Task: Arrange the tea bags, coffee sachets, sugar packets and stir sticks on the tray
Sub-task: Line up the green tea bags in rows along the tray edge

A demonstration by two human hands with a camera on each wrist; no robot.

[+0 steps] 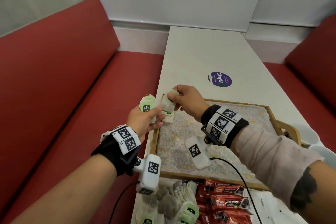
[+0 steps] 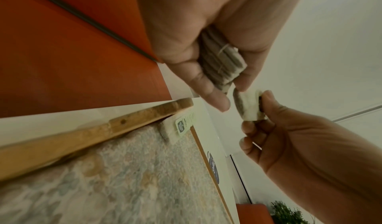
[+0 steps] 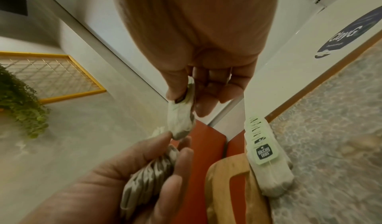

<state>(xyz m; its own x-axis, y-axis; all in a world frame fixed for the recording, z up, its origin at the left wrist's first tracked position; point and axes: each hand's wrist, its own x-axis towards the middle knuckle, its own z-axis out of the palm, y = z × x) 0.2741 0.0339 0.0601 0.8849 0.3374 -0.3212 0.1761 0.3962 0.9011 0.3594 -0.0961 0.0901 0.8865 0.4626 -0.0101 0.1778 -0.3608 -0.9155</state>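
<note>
A person's left hand [image 1: 143,120] is gripping a stack of tea bags [image 1: 147,106] just left of the wooden tray's [image 1: 205,175] far left corner. The right hand [image 1: 189,102] is pinching a single tea bag [image 1: 168,102] between thumb and fingers, touching the left fingertips [image 3: 187,152]. More tea bags are lying in a row [image 3: 266,159] inside that tray corner. Loose tea bags [image 1: 174,203] and red coffee sachets [image 1: 223,203] are lying on the white table [image 1: 209,51], near the tray.

tea bags [image 1: 148,104] held | row [image 3: 266,159] in tray [image 1: 236,176] corner | sachets [image 1: 225,203] off-tray
</note>
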